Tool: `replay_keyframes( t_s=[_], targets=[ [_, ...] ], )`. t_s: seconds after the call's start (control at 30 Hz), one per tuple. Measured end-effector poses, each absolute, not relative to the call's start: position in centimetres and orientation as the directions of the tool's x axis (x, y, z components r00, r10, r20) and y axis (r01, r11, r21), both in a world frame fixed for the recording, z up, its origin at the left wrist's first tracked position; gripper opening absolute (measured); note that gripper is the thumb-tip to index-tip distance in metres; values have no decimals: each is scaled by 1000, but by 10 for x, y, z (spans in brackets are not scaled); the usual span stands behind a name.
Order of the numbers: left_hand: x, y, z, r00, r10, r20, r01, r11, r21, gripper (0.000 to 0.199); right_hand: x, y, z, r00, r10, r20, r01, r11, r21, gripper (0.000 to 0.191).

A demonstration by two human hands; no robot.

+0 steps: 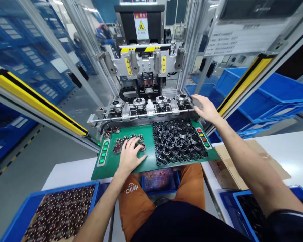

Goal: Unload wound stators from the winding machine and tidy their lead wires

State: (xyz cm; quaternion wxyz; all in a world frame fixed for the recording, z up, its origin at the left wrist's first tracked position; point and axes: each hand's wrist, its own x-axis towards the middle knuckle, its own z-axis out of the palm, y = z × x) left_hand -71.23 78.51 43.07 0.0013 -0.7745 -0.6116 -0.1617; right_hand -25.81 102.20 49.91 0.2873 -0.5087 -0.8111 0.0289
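My left hand (131, 155) is over the green mat (147, 134), fingers spread, beside several copper-wound rings (117, 148). Nothing shows in its grasp. Reaching to the right end of the machine's fixture row, my right hand (204, 107) has its fingers apart near the rightmost round fixture (182, 99); no part is visible in it. Three more fixtures (139, 104) stand in line to the left. Many black rings (176, 143) are piled on the mat's right half.
Button panels sit at the left (104, 154) and right (203, 138) of the mat. A blue bin (20, 215) of wound rings is at lower left. A cardboard box (262, 164) and a bin of black parts (251, 215) lie at right. Yellow-edged frame posts (40, 102) flank the machine.
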Motion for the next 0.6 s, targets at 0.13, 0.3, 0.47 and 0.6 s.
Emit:
replay_keyframes(
  t_s=[0.13,0.3,0.47,0.6],
  targets=[
    [-694,784,439,117,957,265,962,-175,208,13,-231,906,448,123,878,462,744,227,-628,56],
    [-684,774,473,-2,905,425,895,-188,404,17,-231,812,387,174,908,381,733,139,-666,56],
    [-668,714,463,-300,879,370,457,-208,865,43,-232,806,358,140,910,391,766,150,-625,48],
    [-649,652,433,-404,887,225,263,-123,957,75,-214,812,360,97,912,399,805,164,-570,48]
  ],
)
